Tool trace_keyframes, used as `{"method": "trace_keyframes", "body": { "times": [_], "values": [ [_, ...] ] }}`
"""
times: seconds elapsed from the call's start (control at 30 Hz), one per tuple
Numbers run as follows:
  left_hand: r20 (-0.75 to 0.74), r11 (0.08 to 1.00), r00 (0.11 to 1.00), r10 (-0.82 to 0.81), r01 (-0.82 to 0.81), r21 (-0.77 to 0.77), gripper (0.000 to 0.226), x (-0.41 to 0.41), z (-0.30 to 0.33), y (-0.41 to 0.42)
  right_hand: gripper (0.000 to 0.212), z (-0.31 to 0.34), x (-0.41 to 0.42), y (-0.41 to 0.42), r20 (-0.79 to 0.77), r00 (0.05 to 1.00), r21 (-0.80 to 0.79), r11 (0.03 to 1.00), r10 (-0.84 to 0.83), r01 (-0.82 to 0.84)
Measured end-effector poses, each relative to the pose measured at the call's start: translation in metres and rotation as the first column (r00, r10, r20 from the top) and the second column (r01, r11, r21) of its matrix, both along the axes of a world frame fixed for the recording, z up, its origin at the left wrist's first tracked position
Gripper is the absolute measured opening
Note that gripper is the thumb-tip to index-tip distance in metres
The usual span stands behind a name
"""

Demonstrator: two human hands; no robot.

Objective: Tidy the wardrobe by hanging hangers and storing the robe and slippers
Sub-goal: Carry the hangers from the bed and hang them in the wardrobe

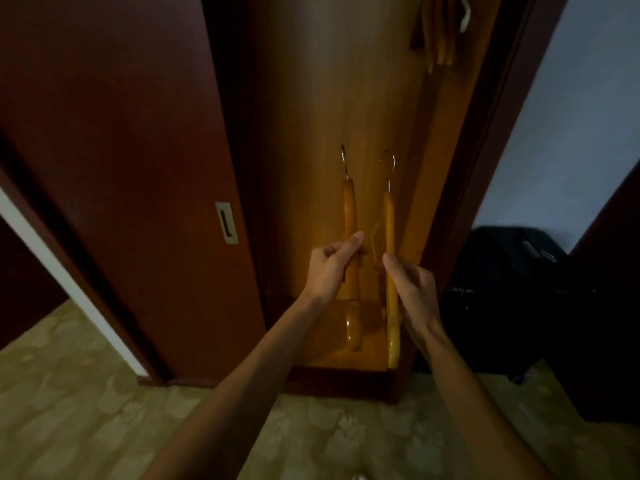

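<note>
- Person stands facing the open tall wardrobe with light honey-wood interior (311,98), both bare arms stretched toward it.
- Left hand (330,268) holds an orange-brown wooden hanger with a metal hook (349,209); fingers clenched round the wood about mid-length, thumb pressed along it.
- Right hand (412,285) holds a second orange-brown wooden hanger with a metal hook (389,216); fingers wrapped round its lower half, index finger laid up the wood.
- Both hangers seen edge-on, upright, hooks on top, side by side with a narrow gap, in front of the wardrobe's back panel. Hooks catch on nothing visible; hangers are carried only by the hands.
- Lower ends of both hangers reach down near the wardrobe floor in view.
- More wooden hangers (438,32) hang top right inside the wardrobe, blurred; count unclear.
- Dark red-brown sliding door with a pale recessed handle plate (227,222) covers the left half of the wardrobe.
- Black suitcase-like bag (512,292) on the floor to the right, against the pale wall.
- Beige patterned carpet (86,410) underfoot.
- Robe and slippers: not in view.
</note>
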State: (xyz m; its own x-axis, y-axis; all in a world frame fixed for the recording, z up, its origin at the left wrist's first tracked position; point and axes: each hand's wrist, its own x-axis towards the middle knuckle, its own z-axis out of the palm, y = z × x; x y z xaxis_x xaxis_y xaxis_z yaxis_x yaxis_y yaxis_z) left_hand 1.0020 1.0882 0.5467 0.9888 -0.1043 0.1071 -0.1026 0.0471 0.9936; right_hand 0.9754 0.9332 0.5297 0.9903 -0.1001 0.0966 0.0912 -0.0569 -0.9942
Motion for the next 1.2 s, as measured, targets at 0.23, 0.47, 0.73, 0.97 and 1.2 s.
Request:
{"method": "trace_keyframes", "body": {
  "times": [0.23, 0.47, 0.73, 0.97, 1.2],
  "values": [
    [0.087, 0.989, 0.991, 0.104, -0.112, 0.097, 0.04, 0.145, 0.063, -0.003, 0.026, 0.067, 0.141, -0.007, 0.109, 0.994, -0.049, 0.999, 0.026, -0.021],
    [0.162, 0.986, 0.981, 0.107, -0.125, 0.108, 0.037, 0.256, 0.128, -0.005, 0.032, 0.128, 0.264, -0.013, 0.225, 0.974, -0.071, 0.998, 0.018, -0.002],
    [0.236, 0.999, 0.972, 0.002, -0.01, 0.033, 0.036, 0.377, 0.213, -0.003, 0.037, 0.204, 0.385, -0.003, 0.29, 0.954, 0.006, 0.997, -0.08, 0.082],
    [0.296, 0.996, 0.951, -0.086, 0.075, 0.05, 0.043, 0.463, 0.279, -0.012, 0.037, 0.261, 0.459, -0.01, 0.413, 0.9, 0.021, 0.989, -0.142, 0.147],
    [0.303, 0.987, 0.94, -0.157, 0.143, 0.068, 0.047, 0.52, 0.303, -0.043, 0.031, 0.289, 0.505, -0.015, 0.462, 0.86, 0.022, 0.972, -0.216, 0.233]
  ]
}}
